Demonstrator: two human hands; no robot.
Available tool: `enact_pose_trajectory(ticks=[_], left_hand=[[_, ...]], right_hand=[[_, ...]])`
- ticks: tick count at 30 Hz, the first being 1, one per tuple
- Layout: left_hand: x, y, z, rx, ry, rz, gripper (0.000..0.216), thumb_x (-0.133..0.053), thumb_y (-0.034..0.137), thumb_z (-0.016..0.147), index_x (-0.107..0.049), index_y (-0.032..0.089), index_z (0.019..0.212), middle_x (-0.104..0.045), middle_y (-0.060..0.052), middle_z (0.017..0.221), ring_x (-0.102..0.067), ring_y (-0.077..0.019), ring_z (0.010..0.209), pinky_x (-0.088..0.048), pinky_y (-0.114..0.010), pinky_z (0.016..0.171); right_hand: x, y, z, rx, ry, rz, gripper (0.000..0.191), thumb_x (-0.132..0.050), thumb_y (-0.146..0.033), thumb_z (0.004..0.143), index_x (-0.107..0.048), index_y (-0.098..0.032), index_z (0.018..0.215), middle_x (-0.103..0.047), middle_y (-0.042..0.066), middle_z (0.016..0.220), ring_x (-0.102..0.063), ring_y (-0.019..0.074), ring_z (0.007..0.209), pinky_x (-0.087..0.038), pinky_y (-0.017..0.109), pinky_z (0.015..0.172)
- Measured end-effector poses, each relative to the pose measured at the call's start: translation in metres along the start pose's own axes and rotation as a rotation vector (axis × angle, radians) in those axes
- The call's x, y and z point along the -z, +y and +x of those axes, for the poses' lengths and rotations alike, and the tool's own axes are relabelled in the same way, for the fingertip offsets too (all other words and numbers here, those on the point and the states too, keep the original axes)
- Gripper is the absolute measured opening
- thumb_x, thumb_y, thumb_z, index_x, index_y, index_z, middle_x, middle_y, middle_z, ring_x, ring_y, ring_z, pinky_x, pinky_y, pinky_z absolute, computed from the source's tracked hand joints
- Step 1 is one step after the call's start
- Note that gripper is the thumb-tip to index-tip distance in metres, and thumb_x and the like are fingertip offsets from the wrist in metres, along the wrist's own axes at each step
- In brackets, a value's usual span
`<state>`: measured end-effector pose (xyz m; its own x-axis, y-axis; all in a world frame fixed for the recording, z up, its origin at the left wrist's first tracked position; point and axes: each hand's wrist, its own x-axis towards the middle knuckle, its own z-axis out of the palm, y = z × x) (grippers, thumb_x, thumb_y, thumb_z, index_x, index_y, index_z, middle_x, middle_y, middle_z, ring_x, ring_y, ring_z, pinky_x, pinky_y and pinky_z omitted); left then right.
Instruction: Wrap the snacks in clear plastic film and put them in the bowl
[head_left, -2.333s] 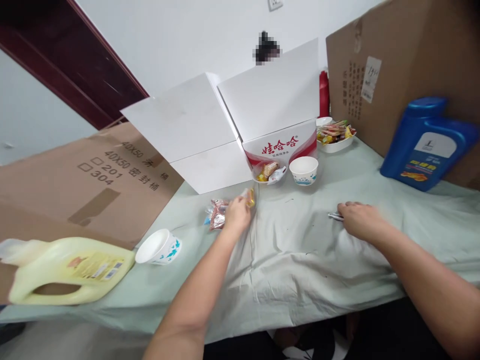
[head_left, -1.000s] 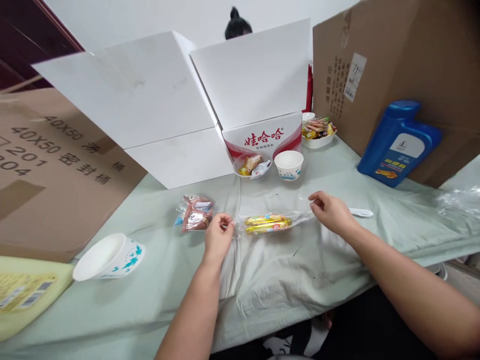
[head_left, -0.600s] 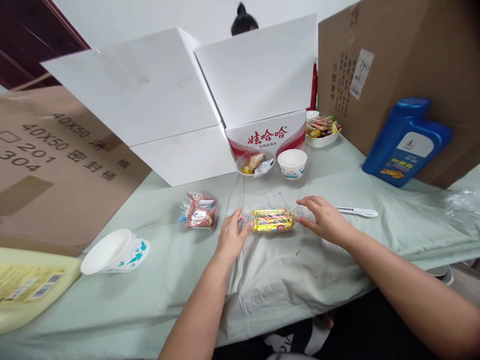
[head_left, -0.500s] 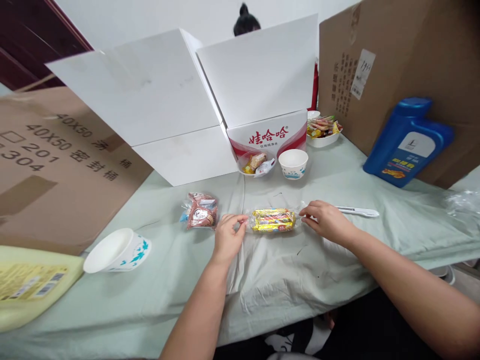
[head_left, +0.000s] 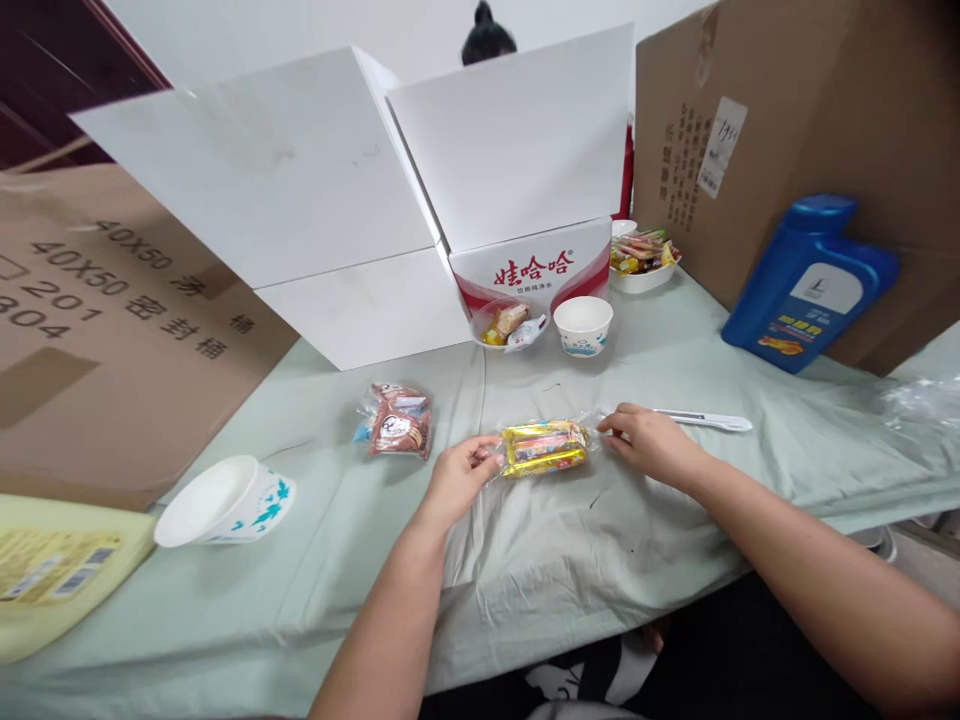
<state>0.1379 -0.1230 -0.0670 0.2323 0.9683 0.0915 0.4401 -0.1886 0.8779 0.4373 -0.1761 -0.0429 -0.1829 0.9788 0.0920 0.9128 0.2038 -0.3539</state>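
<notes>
The table (head_left: 675, 520), draped in pale green cloth, fills the lower frame, with a big white carton (head_left: 420, 200) at upper centre. Just below centre lies a clear bag of yellow snacks (head_left: 544, 447). My left hand (head_left: 457, 480) pinches its left end and my right hand (head_left: 649, 445) seemingly its right; a slim white tool (head_left: 705, 421) lies just right of that hand.

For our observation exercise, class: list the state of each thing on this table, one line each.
Clear bag of yellow snacks: lying flat, ends pinched by left hand and right hand.
Near paper bowl: tipped on its side.
Far paper bowl: upright.
White carton: flaps open.
Blue jug: standing, capped.
Yellow jug: lying down.
</notes>
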Motion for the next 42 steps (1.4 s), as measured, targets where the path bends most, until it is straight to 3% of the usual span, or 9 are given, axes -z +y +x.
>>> enact_pose_trajectory(ticks=[6, 11, 17, 21, 25, 31, 36, 40, 42], left_hand=[[0.012, 0.012, -0.005, -0.275, 0.012, 0.095, 0.015, -0.065, 0.033, 0.08, -0.072, 0.02, 0.081, -0.073, -0.006, 0.087, -0.068, -0.02, 0.085, -0.054, -0.033, 0.081], [0.024, 0.024, -0.013, -0.377, -0.268, -0.028, 0.016, -0.068, 0.036, 0.083, -0.073, 0.02, 0.08, -0.072, -0.012, 0.1, -0.068, -0.0248, 0.103, -0.053, -0.042, 0.094], [0.031, 0.034, -0.018, -0.388, -0.533, -0.068, 0.034, -0.07, 0.053, 0.079, -0.066, 0.022, 0.064, -0.07, -0.013, 0.096, -0.061, -0.0314, 0.116, -0.049, -0.051, 0.099], [0.022, 0.029, -0.019, -0.37, -0.506, -0.02, 0.032, -0.078, 0.049, 0.072, -0.062, 0.021, 0.069, -0.069, -0.01, 0.088, -0.065, -0.0286, 0.106, -0.052, -0.044, 0.091], [0.005, 0.028, -0.025, -0.416, -0.458, 0.281, 0.027, -0.082, 0.031, 0.068, -0.064, 0.022, 0.085, -0.064, -0.007, 0.103, -0.061, -0.0247, 0.105, -0.052, -0.038, 0.089], [-0.007, 0.036, -0.033, -0.531, -0.353, 0.494, 0.022, -0.076, 0.017, 0.07, -0.063, 0.023, 0.087, -0.06, -0.005, 0.101, -0.055, -0.0261, 0.107, -0.047, -0.042, 0.094], [-0.003, 0.034, -0.033, -0.514, -0.333, 0.302, 0.035, -0.08, 0.04, 0.07, -0.06, 0.022, 0.092, -0.058, -0.006, 0.105, -0.057, -0.0245, 0.102, -0.05, -0.037, 0.088], [0.0, 0.021, -0.025, -0.366, -0.165, 0.202, 0.02, -0.052, 0.037, 0.093, -0.057, 0.021, 0.101, -0.061, -0.006, 0.1, -0.061, -0.0195, 0.09, -0.052, -0.033, 0.078], [-0.001, 0.015, -0.022, -0.303, -0.197, 0.317, 0.027, -0.059, 0.031, 0.088, -0.057, 0.021, 0.113, -0.062, -0.008, 0.112, -0.061, -0.0222, 0.101, -0.051, -0.037, 0.087]], right_hand=[[0.002, -0.001, -0.006, 0.195, 0.203, 0.104, 0.015, -0.051, -0.018, 0.09, -0.065, -0.019, 0.095, -0.065, 0.01, 0.105, -0.061, 0.0244, 0.102, -0.049, 0.038, 0.089], [-0.002, 0.003, -0.005, 0.092, 0.043, 0.1, 0.034, -0.059, -0.022, 0.087, -0.059, -0.018, 0.12, -0.064, 0.011, 0.112, -0.064, 0.0226, 0.092, -0.052, 0.037, 0.082], [0.013, -0.005, -0.012, 0.316, 0.022, 0.088, 0.015, -0.059, -0.01, 0.081, -0.068, -0.021, 0.086, -0.066, 0.008, 0.1, -0.059, 0.0236, 0.099, -0.048, 0.037, 0.086], [0.022, -0.014, -0.023, 0.466, -0.025, 0.089, 0.016, -0.064, -0.01, 0.073, -0.065, -0.021, 0.085, -0.062, 0.009, 0.122, -0.049, 0.0291, 0.123, -0.041, 0.047, 0.1], [0.026, -0.02, -0.027, 0.505, -0.131, 0.11, 0.018, -0.061, -0.01, 0.073, -0.065, -0.022, 0.087, -0.067, 0.007, 0.11, -0.055, 0.0264, 0.117, -0.041, 0.047, 0.101], [0.015, -0.035, -0.024, 0.454, 0.111, 0.24, 0.026, -0.048, -0.012, 0.088, -0.061, -0.019, 0.108, -0.065, 0.012, 0.116, -0.057, 0.0241, 0.114, -0.048, 0.044, 0.097], [-0.023, -0.058, -0.016, 0.369, 0.118, 0.112, 0.067, -0.068, -0.048, 0.082, -0.047, -0.015, 0.136, -0.05, 0.021, 0.14, -0.039, 0.0367, 0.134, -0.038, 0.057, 0.105], [-0.038, -0.073, -0.011, 0.313, 0.025, -0.029, 0.073, -0.066, -0.043, 0.082, -0.04, -0.012, 0.143, -0.05, 0.021, 0.139, -0.047, 0.0363, 0.122, -0.04, 0.053, 0.099], [-0.036, -0.077, -0.011, 0.296, 0.0, -0.059, 0.072, -0.064, -0.039, 0.082, -0.04, -0.011, 0.143, -0.056, 0.019, 0.129, -0.05, 0.0342, 0.113, -0.042, 0.05, 0.095]])
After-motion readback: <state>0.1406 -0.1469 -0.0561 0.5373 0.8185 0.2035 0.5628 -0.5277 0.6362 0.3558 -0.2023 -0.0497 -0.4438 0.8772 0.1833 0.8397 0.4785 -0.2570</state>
